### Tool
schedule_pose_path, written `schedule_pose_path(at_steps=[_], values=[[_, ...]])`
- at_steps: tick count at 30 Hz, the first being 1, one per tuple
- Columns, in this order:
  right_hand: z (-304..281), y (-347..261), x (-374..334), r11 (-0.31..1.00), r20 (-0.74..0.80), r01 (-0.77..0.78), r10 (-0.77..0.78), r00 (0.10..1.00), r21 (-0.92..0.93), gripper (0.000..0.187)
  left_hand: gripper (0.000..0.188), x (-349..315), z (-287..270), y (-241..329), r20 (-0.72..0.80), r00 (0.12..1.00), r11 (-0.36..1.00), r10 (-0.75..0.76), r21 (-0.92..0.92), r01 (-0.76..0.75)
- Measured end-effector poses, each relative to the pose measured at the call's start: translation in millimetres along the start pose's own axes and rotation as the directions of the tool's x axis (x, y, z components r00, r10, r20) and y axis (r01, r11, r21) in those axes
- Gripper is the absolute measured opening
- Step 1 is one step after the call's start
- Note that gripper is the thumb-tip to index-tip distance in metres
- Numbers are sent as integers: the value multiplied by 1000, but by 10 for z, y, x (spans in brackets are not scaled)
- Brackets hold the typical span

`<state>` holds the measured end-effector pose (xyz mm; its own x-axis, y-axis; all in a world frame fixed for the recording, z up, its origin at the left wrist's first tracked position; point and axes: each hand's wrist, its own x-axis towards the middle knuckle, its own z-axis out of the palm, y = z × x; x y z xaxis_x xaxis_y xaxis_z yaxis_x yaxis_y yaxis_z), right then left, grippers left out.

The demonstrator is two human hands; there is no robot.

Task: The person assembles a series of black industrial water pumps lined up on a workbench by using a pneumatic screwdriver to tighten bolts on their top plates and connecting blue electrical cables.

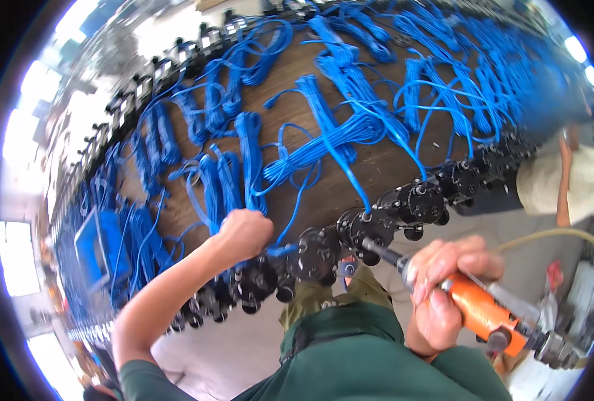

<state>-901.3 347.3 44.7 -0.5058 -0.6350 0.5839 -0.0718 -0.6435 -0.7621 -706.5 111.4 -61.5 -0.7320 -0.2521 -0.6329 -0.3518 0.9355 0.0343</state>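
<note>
My right hand (437, 287) is wrapped round an orange air screwdriver (480, 304). The tool's bit reaches left to a black round fitting (357, 227) at the table's near edge and seems to meet it. My left hand (245, 235) is closed in a fist over the same edge, beside a blue cord bundle (251, 160). Whatever its fingers hold is hidden. Just right of the fist, a short piece of blue cord (281, 250) runs toward another black fitting (312, 255).
Many blue cord bundles lie on the brown table (290, 83). Rows of black fittings line its near and far edges. A blue open-topped bin (103, 247) stands at the left. A pale hose (564, 232) curves at the right, near another person's arm (564, 180).
</note>
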Motion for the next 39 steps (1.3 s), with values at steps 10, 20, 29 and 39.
schedule_pose_path(at_steps=[10,20,29,39], values=[[267,388,-395,930,-377,-274,169,911,-245,38,17,1845,529,45,-322,331,343,887,-20,-939],[597,1048,-363,892,-385,-383,274,881,-241,36,16,1922,729,3,-305,393,291,868,-328,-898],[726,1256,-402,892,-361,-328,208,909,-311,37,5,2074,779,56,-364,256,144,896,-308,-941],[789,1306,-416,889,-364,-317,190,912,-331,35,7,2049,750,1,-331,255,191,909,-214,-958]])
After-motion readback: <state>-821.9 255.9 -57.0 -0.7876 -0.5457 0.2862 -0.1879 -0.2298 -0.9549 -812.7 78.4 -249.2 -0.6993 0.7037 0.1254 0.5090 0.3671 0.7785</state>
